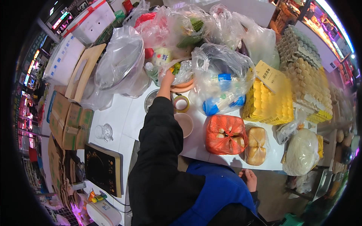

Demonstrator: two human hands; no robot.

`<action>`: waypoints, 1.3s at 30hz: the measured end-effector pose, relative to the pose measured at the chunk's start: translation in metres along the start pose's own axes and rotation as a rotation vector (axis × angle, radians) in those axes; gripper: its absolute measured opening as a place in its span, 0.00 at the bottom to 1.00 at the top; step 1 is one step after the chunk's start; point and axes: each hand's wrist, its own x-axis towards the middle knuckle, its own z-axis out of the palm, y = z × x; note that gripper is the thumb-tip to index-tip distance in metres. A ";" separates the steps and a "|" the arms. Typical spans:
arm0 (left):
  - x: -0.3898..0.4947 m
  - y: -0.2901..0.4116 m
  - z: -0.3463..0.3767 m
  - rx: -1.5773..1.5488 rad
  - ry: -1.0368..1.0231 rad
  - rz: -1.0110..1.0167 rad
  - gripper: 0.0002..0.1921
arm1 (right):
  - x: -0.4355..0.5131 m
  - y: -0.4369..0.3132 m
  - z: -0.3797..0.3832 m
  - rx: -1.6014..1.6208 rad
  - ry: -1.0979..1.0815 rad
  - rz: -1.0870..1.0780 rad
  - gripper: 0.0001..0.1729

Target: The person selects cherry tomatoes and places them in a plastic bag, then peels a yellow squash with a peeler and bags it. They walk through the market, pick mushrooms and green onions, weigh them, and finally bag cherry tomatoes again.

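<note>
My left hand (168,76) reaches across the white table to a clear plastic bag (185,70). Its fingertips are at small green and orange produce (176,67) by the bag. Whether they grip anything is hidden. Left of the hand stands a clear plastic bottle (152,72). Brownish-orange round dishes (183,86) lie to its right. Beneath my forearm are a metal bowl (149,99), partly covered, a roll of tape (181,103) and a pale bowl (185,124). My right hand (249,178) hangs beyond the table's near edge, loosely curled, with nothing visible in it.
Red-bagged bread (226,135) and bagged buns (255,144) sit near the front edge. Yellow egg trays (268,103) and stacked eggs (305,76) rise on the right. An induction cooker (100,169), cardboard boxes (70,124) and a bag-covered metal basin (121,62) stand left.
</note>
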 end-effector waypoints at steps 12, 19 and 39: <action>-0.021 0.016 -0.046 0.019 -0.055 0.231 0.18 | -0.006 0.038 0.007 -0.104 -0.068 0.054 0.17; 0.001 0.029 -0.049 0.494 -0.178 0.403 0.17 | 0.016 0.022 0.036 -0.059 0.076 0.052 0.16; -0.068 0.083 -0.101 -0.988 0.125 0.434 0.29 | 0.025 0.009 0.092 -0.347 0.087 0.026 0.14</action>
